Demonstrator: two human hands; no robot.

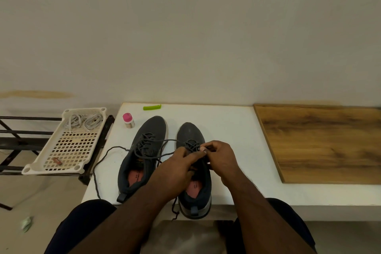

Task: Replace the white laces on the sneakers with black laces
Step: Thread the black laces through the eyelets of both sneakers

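Two dark grey sneakers stand side by side on the white table [226, 130], toes pointing away from me. The left sneaker [144, 150] carries a black lace [99, 163] whose loose end trails off to the left across the table. Over the lacing of the right sneaker [191, 132], my left hand [177, 167] and my right hand [220, 156] meet, each pinching the black lace there. One end of that lace hangs over the table's front edge. Two bundles of white laces [84, 121] lie in the white perforated tray [68, 150] to the left.
The tray rests on a black metal rack [20, 142] and also holds a small brown object [57, 161]. A pink-capped bottle [128, 120] and a green clip [152, 107] sit at the table's far side. A wooden board [325, 142] covers the table's right part.
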